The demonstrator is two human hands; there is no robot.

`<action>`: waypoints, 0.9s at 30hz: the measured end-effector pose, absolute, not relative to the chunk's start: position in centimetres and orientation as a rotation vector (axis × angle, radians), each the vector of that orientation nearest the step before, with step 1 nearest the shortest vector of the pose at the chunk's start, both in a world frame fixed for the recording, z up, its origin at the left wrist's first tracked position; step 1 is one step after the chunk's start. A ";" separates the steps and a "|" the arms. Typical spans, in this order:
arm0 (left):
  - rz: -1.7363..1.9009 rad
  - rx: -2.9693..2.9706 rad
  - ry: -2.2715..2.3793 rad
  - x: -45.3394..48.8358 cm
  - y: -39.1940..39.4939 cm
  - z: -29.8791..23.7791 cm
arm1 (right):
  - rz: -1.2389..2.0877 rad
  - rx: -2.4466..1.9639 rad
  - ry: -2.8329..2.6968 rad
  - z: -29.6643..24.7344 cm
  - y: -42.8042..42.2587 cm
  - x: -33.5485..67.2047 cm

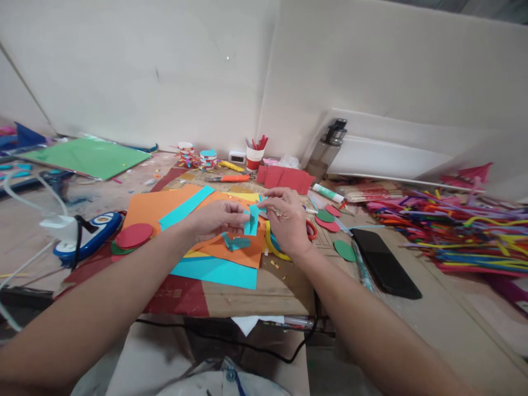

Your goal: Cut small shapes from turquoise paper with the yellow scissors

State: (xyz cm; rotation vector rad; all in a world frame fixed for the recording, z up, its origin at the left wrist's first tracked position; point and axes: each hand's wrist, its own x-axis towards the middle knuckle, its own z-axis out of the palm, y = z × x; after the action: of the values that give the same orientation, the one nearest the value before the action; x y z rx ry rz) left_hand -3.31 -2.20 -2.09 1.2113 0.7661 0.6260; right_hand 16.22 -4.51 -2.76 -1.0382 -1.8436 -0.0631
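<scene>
The small blue paper piece (251,221) was up between the two hands, in front of the person and above the orange sheet (142,209). The left hand (216,217) pinched it by its left edge, thumb and fingertips pressed together on the paper. The right hand (289,220) was at the other side, its fingers bent and its fingertips at the piece's upper right corner; whether they gripped the paper or only touched it, I could not tell.

Just below the piece, blue scraps (236,242) lay on the orange sheet. A long blue strip (187,206) slanted across the same sheet, beyond the left forearm, and a blue sheet (218,272) stuck out from under its near edge. Under the right hand, a yellow loop (272,242) showed partly covered, with a red loop (312,230) on the hand's far side.

A red paper circle (134,235) lay left of the orange sheet. Well to the right of the right hand, a black phone (385,264) rested on the tabletop (437,313).
</scene>
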 end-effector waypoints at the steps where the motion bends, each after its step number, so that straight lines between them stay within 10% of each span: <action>1: 0.622 1.243 0.766 -3.1 -2.3 -2.3 | -0.062 -1.018 -1.856 -2.7 -4.6 16.1; 13: 1.091 1.643 1.087 -2.0 -2.8 -2.0 | 1.090 -1.146 -1.508 -3.4 -4.2 14.8; 27: 0.729 1.413 0.824 -1.7 -2.9 -3.0 | 1.024 -1.108 -1.299 -3.6 -3.9 15.2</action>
State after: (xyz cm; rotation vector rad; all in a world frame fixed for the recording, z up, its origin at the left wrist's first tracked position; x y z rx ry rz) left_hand -1.68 -2.87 -2.96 1.4125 0.8243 0.7289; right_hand 15.15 -3.85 -3.60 -1.1075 -1.2987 1.0242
